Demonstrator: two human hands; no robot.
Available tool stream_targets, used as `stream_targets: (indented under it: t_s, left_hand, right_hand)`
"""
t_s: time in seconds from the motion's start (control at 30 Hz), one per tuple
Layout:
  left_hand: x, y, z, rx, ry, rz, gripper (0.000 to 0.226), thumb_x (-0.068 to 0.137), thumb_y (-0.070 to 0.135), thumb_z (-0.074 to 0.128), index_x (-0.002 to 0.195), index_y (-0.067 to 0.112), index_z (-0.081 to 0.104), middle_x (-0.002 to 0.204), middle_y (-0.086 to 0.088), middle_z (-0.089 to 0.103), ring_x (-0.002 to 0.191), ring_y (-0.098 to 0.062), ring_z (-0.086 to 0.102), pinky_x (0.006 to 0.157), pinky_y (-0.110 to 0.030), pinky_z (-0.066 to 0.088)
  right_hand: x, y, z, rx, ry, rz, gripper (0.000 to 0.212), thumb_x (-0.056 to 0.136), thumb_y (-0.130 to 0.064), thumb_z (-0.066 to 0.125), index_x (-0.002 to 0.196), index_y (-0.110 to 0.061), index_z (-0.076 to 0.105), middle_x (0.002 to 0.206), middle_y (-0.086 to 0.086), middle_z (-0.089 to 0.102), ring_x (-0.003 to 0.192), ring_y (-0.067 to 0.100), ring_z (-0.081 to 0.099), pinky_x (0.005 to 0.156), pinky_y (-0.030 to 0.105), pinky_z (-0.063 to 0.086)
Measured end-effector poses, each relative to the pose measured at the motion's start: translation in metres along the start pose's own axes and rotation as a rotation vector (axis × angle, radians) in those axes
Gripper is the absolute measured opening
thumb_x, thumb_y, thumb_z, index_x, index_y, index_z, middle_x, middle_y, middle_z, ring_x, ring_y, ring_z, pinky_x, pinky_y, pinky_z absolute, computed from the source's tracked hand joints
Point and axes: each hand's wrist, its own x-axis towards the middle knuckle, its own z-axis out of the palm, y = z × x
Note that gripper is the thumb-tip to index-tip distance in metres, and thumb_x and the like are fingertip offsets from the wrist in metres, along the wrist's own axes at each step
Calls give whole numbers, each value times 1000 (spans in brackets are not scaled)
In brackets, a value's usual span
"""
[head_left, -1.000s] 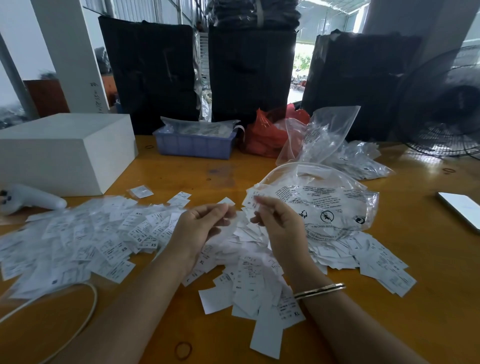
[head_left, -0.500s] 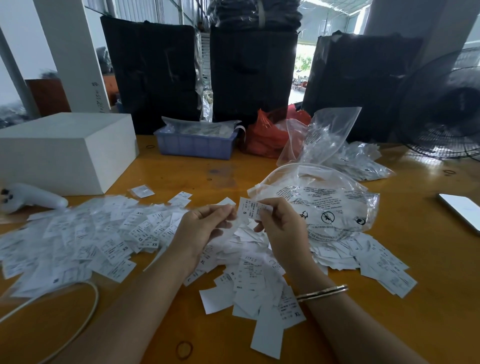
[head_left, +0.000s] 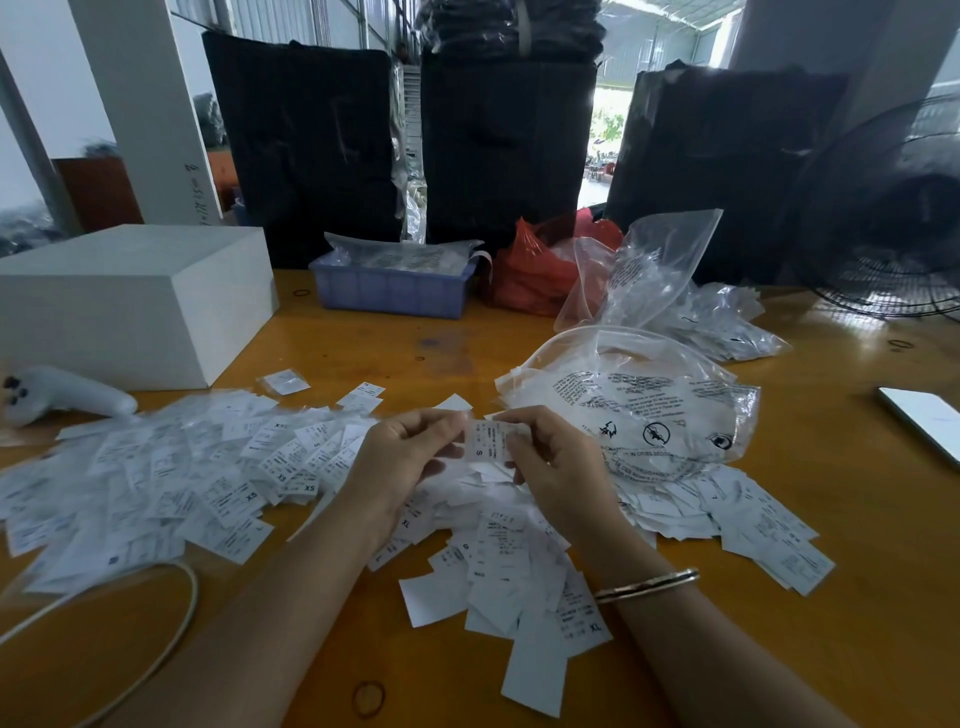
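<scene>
Here the left hand (head_left: 410, 457) and the right hand (head_left: 556, 467) each pinch an edge of one white label (head_left: 488, 440), printed with an "S". They hold it between them just above the bench (head_left: 779, 613), over the middle heap.

Loose labels crowd the bench on all sides. A wide spread (head_left: 171, 483) lies to the left, the middle heap (head_left: 519, 571) sits under and between the wrists, and a smaller drift (head_left: 753, 525) trails off to the right. A printed clear bag (head_left: 634, 410) lies just beyond the right hand, its near edge resting on the labels. More clear bags (head_left: 717, 322) are piled behind it. The right wrist wears a bangle (head_left: 647, 584).

At far left a white box (head_left: 130, 301) stands with a white handheld tool (head_left: 62, 395) lying in front of it. A pale cable (head_left: 176, 623) loops along the near left edge. Further back sit a blue tray (head_left: 389, 291) and a red bag (head_left: 535, 270). A phone (head_left: 924, 421) lies at the right edge and a fan (head_left: 893, 223) stands behind it. Black wrapped bundles (head_left: 498, 150) line the far side.
</scene>
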Motion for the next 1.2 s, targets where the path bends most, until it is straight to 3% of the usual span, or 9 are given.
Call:
stream_targets:
  t_s: [0.27,0.37,0.5,0.67,0.77,0.87,1.0,1.1,1.2]
  left_hand:
    - [2,-4,0,150,-41,67,3,79,29,72,77,31,74,77,14,72,69,4,64,57,-13,46]
    - [0,-1,-2,133,-133,64,12,81,25,71,83,36,75,81,11,73,72,0,65,62,-17,49]
    - [1,-2,-3,154,-134,88,20,82,14,71,94,29,71,85,2,75,73,-8,68,69,-27,50]
    - [3,-5,-3,159,-72,108,20,81,15,73,92,32,71,83,4,74,73,-5,66,64,-20,48]
    - [5,-7,-4,163,-61,118,20,80,17,74,93,31,71,83,6,74,76,-9,68,65,-21,50]
    - [5,-9,-4,183,-79,134,19,80,18,73,93,32,71,85,7,75,82,-9,70,68,-20,52]
    - [7,-9,-7,213,-88,157,20,82,17,72,94,32,70,86,8,75,85,-8,70,70,-19,53]
    - [9,-6,-11,222,-28,184,20,83,16,71,96,31,69,86,10,74,84,-5,69,65,-16,53]
    - [12,-5,-15,369,117,276,23,87,15,67,98,35,64,88,11,71,83,-5,66,61,-14,51]
  right_hand:
    - [2,5,8,7,-80,14,37,91,-9,59,114,-33,44,52,-10,41,51,8,42,53,30,44]
    - [3,6,7,79,1,70,30,88,-16,64,103,-32,44,49,-12,46,49,6,42,49,23,37]
    - [6,9,2,186,112,152,19,85,-14,68,85,-27,54,58,-5,57,55,12,52,53,23,44]
    - [4,8,9,280,94,233,18,85,-19,68,95,-27,56,63,-2,67,55,1,61,52,9,43]
    - [3,9,11,319,81,255,10,85,-13,69,85,-21,62,63,-8,67,56,4,62,55,13,47]
    - [1,6,13,216,-10,232,13,86,-19,67,77,-29,66,70,-6,68,64,14,63,57,22,52]
    - [-1,2,14,115,-110,205,11,91,-32,59,85,-32,68,83,4,70,77,26,62,67,38,51]
    - [4,1,8,41,-82,165,16,93,-29,54,99,-26,69,86,-7,66,68,4,57,57,19,45]
    - [22,1,-9,58,185,145,15,92,-25,51,96,-27,65,83,-10,64,54,-3,49,47,11,38]
